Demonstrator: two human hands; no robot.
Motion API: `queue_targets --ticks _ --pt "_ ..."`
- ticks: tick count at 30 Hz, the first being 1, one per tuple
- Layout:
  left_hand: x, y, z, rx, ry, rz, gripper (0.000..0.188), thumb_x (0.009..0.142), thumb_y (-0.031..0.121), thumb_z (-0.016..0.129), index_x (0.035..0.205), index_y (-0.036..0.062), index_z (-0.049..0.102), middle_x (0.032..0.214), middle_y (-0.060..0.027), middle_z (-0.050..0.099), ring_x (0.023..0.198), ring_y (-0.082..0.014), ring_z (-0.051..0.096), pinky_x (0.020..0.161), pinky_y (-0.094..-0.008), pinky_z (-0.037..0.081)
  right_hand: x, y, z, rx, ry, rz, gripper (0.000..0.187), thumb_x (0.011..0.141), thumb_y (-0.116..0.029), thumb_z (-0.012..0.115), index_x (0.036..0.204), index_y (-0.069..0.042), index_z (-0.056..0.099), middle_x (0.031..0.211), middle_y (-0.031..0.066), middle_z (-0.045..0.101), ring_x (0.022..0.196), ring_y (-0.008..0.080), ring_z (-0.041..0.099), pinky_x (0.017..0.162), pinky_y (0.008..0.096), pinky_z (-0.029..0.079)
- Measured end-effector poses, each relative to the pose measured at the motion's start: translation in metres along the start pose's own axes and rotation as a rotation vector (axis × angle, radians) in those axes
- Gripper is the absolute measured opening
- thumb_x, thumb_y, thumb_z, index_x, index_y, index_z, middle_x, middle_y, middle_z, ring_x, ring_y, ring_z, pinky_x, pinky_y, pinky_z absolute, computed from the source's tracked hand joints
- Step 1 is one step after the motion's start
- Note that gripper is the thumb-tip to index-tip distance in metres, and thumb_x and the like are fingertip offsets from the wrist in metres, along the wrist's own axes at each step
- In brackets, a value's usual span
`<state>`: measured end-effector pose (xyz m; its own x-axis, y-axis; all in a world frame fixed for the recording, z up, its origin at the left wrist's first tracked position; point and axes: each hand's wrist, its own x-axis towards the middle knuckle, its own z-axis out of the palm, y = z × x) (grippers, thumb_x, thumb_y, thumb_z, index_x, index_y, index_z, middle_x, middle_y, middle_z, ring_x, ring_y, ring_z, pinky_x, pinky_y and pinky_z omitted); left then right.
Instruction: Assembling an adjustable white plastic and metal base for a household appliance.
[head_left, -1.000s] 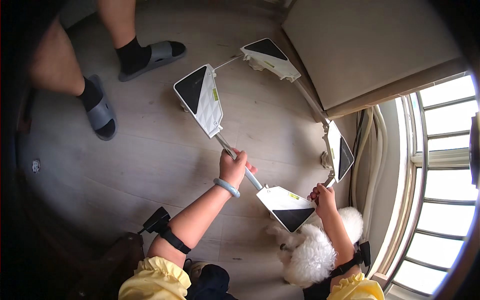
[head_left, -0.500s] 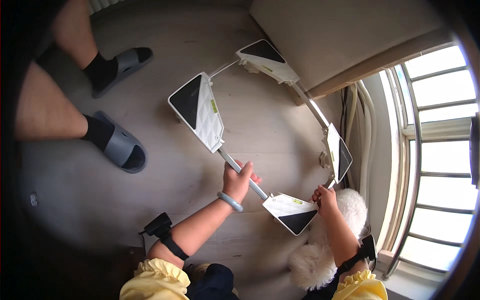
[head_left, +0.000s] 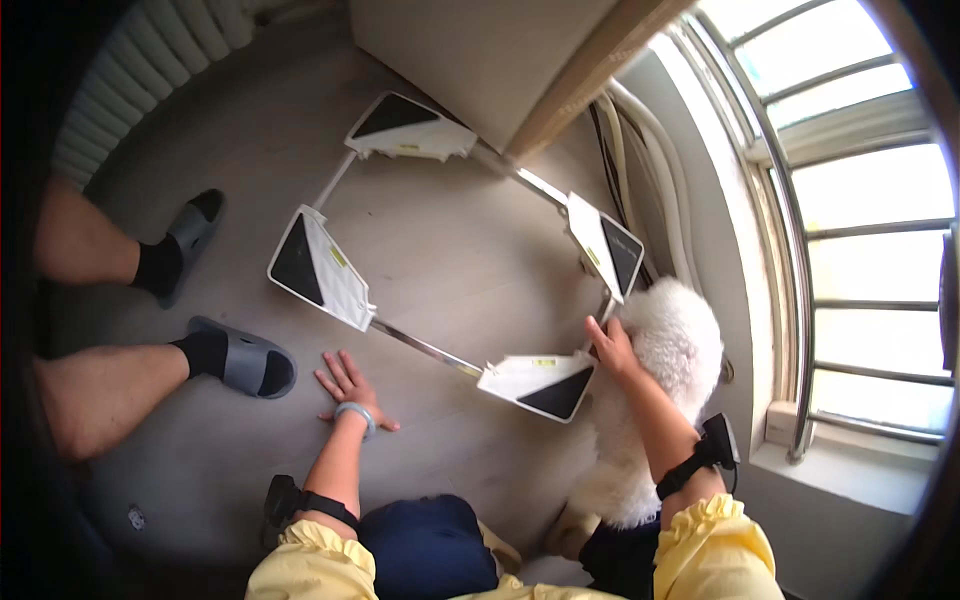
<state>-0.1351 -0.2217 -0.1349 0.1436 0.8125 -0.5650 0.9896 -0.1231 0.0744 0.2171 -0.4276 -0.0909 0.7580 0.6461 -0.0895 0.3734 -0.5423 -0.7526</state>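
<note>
A four-cornered adjustable appliance stand, with white and black corner pads (head_left: pixel 322 268) joined by metal bars (head_left: pixel 425 346), lies low over the floor in front of me. My left hand (head_left: pixel 355 393) is off it, fingers spread flat on the floor to the left of the near bar. At the stand's right side my right hand (head_left: pixel 617 350) is closed around the short bar between the near pad (head_left: pixel 540 385) and the right pad (head_left: pixel 608 243); some of its fingers are hidden. A fluffy white dog (head_left: pixel 668 335) is right beside that hand and forearm.
Another person's legs in grey slides (head_left: pixel 258 366) are at the left. A large pale panel with a wooden edge (head_left: pixel 600 70) stands at the far side, close to the stand. Pipes (head_left: pixel 660 160) and a barred window (head_left: pixel 860 230) line the right; a ribbed radiator (head_left: pixel 150 60) is far left.
My left hand has let go of the bar and moved down-left onto the floor. The stand has shifted left in view. The dog's head has come up beside my right hand.
</note>
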Motion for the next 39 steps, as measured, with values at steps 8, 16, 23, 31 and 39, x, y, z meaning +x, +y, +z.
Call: queue_targets --ticks 8,16,23,31,39 --pt "0.003 -0.004 -0.003 0.083 0.081 -0.021 0.164 0.040 0.037 0.095 0.139 0.0173 -0.035 0.148 -0.0128 -0.036 0.137 -0.0410 -0.027 0.100 -0.0725 0.021 -0.012 -0.007 -0.094 -1.305 0.425 -0.627 0.058 0.078 -0.035 0.069 0.120 0.002 0.053 0.128 0.0217 0.048 0.123 0.0369 0.041 0.104 0.0477 0.031" --pt "0.017 -0.022 -0.008 0.177 0.119 0.018 0.170 0.036 0.040 0.095 0.136 0.0072 -0.038 0.146 -0.0217 -0.035 0.134 -0.0435 -0.032 0.115 -0.0496 -0.005 0.014 -0.052 -0.113 -1.472 -0.473 0.078 0.075 0.057 -0.055 0.081 0.115 -0.010 0.065 0.127 0.0074 0.053 0.121 0.0255 0.045 0.096 0.0437 0.040" --pt "0.015 -0.033 -0.023 0.184 0.124 0.015 0.169 0.036 0.039 0.095 0.136 0.0075 -0.037 0.146 -0.0216 -0.036 0.134 -0.0435 -0.032 0.114 -0.0498 -0.005 -0.143 0.050 -0.142 -1.289 -0.816 0.202 0.059 0.064 -0.038 0.082 0.114 -0.012 0.065 0.124 0.0060 0.052 0.118 0.0276 0.047 0.088 0.0465 0.047" --pt "0.010 -0.056 -0.055 0.230 0.078 -0.046 0.168 0.038 0.042 0.094 0.136 0.0068 -0.038 0.146 -0.0235 -0.035 0.133 -0.0449 -0.032 0.114 -0.0521 -0.006 -0.318 0.179 -0.134 -1.266 -0.999 0.082 0.040 0.085 -0.043 0.054 0.109 -0.015 0.069 0.112 0.0157 0.063 0.107 0.0312 0.060 0.084 0.0516 0.048" --pt "0.008 -0.051 -0.061 0.316 0.104 0.047 0.168 0.039 0.047 0.093 0.135 0.0056 -0.038 0.145 -0.0252 -0.035 0.133 -0.0460 -0.032 0.113 -0.0531 -0.006 -0.102 -0.008 -0.157 -0.617 -0.508 0.128 0.045 0.084 -0.041 0.062 0.098 0.001 0.063 0.096 0.0206 0.065 0.093 0.0385 0.060 0.082 0.0451 0.048"
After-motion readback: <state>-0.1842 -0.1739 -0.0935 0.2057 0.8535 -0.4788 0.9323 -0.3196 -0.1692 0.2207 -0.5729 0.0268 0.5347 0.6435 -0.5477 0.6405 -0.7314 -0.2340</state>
